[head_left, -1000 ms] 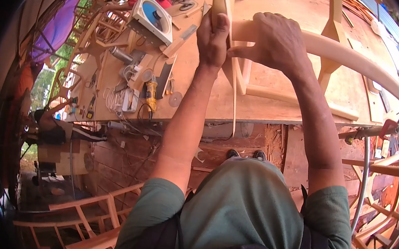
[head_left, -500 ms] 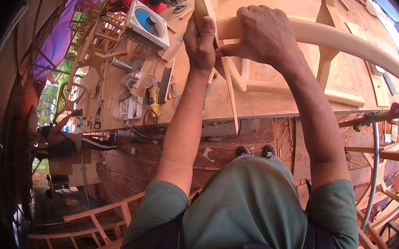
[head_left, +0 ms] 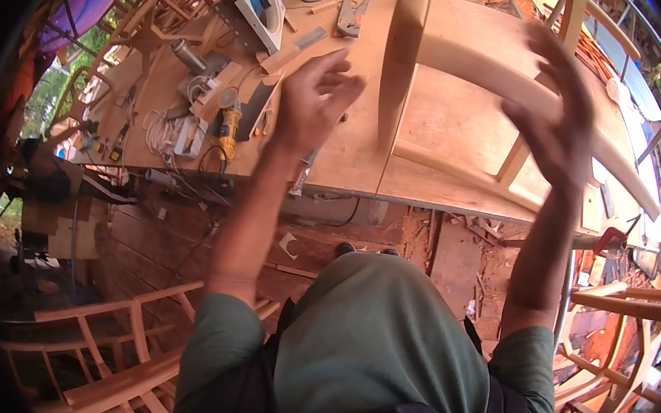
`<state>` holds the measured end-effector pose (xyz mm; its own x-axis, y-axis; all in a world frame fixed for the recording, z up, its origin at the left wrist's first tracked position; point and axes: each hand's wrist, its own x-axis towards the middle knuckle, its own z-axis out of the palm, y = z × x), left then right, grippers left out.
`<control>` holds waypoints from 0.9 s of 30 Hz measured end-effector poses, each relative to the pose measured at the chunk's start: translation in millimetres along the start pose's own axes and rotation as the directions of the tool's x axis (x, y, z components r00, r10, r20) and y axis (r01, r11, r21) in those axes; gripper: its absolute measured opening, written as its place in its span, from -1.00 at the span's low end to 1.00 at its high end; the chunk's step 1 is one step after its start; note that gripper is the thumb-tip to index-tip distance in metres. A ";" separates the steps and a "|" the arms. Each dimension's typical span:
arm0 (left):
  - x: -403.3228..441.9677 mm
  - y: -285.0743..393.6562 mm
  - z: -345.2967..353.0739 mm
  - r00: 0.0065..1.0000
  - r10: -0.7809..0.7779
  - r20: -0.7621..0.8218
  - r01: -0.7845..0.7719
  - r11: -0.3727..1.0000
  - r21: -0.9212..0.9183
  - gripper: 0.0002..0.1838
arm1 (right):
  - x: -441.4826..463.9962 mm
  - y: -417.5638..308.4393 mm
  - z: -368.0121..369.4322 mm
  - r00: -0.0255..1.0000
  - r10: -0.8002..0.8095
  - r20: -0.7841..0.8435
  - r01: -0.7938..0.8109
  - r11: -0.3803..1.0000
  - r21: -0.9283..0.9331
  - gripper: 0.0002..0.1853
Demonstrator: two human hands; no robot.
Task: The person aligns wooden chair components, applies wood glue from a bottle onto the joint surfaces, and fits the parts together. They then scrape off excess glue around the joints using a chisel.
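Note:
A wooden chair frame lies on the workbench (head_left: pixel 463 128), with a curved rail (head_left: pixel 476 71) running to the right and an upright flat leg (head_left: pixel 400 71) at its left end. My left hand (head_left: pixel 316 103) is raised left of that leg, apart from it, its fingers loosely curved and holding nothing. Blurred by motion, my right hand (head_left: pixel 562 124) is over the curved rail with thumb and fingers spread. Whether it touches the rail, I cannot tell. A knife-like tool (head_left: pixel 304 171) lies at the bench edge below my left hand.
On the bench's left are a yellow power tool (head_left: pixel 228 133), a white power strip (head_left: pixel 190 136) with cables, and a box with a blue disc (head_left: pixel 258 3). A handsaw (head_left: pixel 352 18) lies farther back. Wooden chair frames (head_left: pixel 135 323) stand on both sides; a red clamp (head_left: pixel 609 240) grips the right edge.
Both hands have come off the wooden frame and moved apart, left hand leftward, right hand rightward. The frame now sits differently, and the camera view has shifted.

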<state>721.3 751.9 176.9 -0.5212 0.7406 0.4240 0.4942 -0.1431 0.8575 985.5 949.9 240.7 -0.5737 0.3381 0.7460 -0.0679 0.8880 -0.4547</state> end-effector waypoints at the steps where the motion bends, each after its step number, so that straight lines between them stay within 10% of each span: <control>1: -9.0 10.5 -18.2 1.000 0.003 0.002 -0.004 0.999 0.031 -0.33 | 3.5 -10.7 -15.9 0.996 -0.066 -0.057 0.067 0.997 0.032 -0.15; 6: -32.0 97.1 -88.9 0.950 0.312 -0.029 -0.311 0.950 0.031 -0.51 | 32.0 -79.3 -60.2 0.922 -0.367 -0.121 0.378 0.922 0.087 -0.18; 11: -23.2 173.8 -132.1 0.638 0.763 -0.105 -0.716 0.638 0.283 -0.56 | 60.0 -133.2 -46.6 0.792 -0.587 0.167 0.571 0.809 0.140 -0.22; 27: -17.3 207.0 -150.5 0.473 0.769 0.429 -0.881 0.399 0.255 -0.70 | 111.5 -165.4 4.6 0.535 -0.645 0.545 0.683 0.710 0.170 -0.35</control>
<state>727.9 610.6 391.0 0.4321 0.5223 0.7352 0.8339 -0.5418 -0.1052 929.0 839.2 396.9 -0.7081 -0.5618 0.4277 -0.5788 0.8088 0.1041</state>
